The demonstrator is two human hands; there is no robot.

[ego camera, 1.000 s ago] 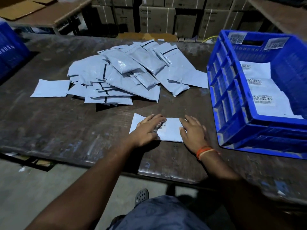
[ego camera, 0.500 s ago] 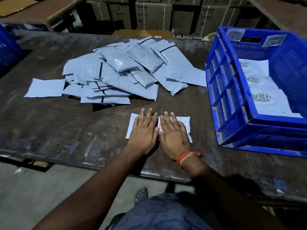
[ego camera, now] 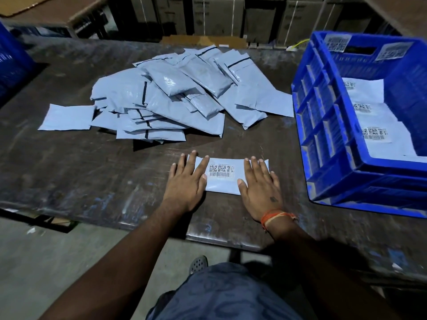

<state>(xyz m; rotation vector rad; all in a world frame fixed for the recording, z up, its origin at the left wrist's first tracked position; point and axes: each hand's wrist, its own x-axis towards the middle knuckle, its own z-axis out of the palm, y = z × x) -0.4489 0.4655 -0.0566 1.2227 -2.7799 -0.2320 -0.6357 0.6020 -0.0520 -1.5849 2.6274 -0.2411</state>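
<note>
We see a pale blue packet (ego camera: 225, 183) lying flat near the front edge of the dark table (ego camera: 80, 172), its barcode label (ego camera: 221, 171) facing up. Both hands lie on it, palm down. The left hand (ego camera: 184, 183) covers the packet's left end, its fingers (ego camera: 200, 167) straight and a little spread, gripping nothing. The right hand (ego camera: 260, 188) presses the right end in the same way, fingers (ego camera: 248, 169) straight and close together, thumb stretched toward the label. Between the two hands the label shows bare. An orange band (ego camera: 276, 217) sits on the right wrist.

Behind the packet, well apart from it, we find a loose pile of packets (ego camera: 175, 100) in the same colour, overlapping one another, and a single packet (ego camera: 67, 117) flat just left of the pile. To the right a blue crate (ego camera: 323, 125) stands on the table, near the right hand but not touching it. Inside it we can see labelled packets (ego camera: 379, 125) laid flat. A second crate (ego camera: 11, 63) shows at the far left edge, and cardboard boxes (ego camera: 208, 17) stand behind the table
</note>
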